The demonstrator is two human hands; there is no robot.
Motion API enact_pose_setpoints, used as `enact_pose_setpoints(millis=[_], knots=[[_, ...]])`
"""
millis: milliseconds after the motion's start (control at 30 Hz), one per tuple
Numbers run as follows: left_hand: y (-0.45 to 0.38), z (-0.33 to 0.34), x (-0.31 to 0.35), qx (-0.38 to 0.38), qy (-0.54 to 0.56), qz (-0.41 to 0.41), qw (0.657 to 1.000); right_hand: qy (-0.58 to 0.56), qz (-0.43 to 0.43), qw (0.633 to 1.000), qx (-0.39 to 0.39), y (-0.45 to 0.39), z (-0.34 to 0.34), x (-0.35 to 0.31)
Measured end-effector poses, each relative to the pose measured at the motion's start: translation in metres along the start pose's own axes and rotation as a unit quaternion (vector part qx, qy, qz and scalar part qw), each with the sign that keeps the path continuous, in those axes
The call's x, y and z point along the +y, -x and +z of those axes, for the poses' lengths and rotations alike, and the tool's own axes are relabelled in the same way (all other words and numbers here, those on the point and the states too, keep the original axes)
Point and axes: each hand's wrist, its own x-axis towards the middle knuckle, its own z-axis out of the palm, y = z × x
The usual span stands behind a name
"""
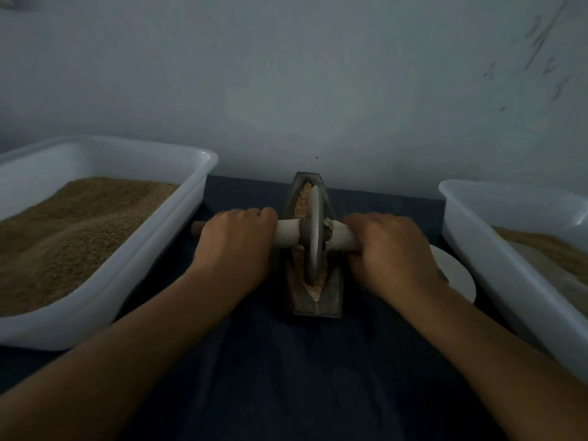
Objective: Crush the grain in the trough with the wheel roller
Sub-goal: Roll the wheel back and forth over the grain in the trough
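Note:
A narrow boat-shaped metal trough (334, 291) stands in the middle of the dark cloth, running away from me. Pale crushed grain (301, 201) lies along its groove. The wheel roller (313, 235), a thin grey disc on a crosswise handle, stands upright in the groove near the trough's middle. My left hand (237, 245) grips the handle left of the disc. My right hand (389, 249) grips the handle right of it. The handle's left tip (198, 229) pokes out beyond my left hand.
A white plastic tub (165, 246) heaped with brown grain sits at the left. Another white tub (496, 268) with a thinner layer of grain sits at the right. A white round plate (458, 275) lies between my right hand and that tub. A pale wall rises close behind.

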Motion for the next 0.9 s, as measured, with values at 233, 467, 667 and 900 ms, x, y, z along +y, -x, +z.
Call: enact_pose_setpoints(millis=[233, 467, 667, 900], knots=[[-0.019, 0.018, 0.002, 0.004, 0.007, 0.021, 1.0, 0.031, 0.004, 0.999, 0.01, -0.011, 0.026, 0.012], [-0.078, 0.042, -0.008, -0.032, -0.006, 0.006, 0.999, 0.057, 0.052, 0.995, -0.065, -0.066, 0.055, 0.033], [-0.119, 0.055, -0.019, -0.113, 0.044, -0.019, 0.992, 0.065, 0.065, 0.975, -0.201, -0.125, 0.059, 0.046], [-0.111, 0.05, -0.01, -0.082, 0.011, -0.027, 0.996, 0.069, 0.078, 0.975, -0.195, -0.113, 0.063, 0.046]])
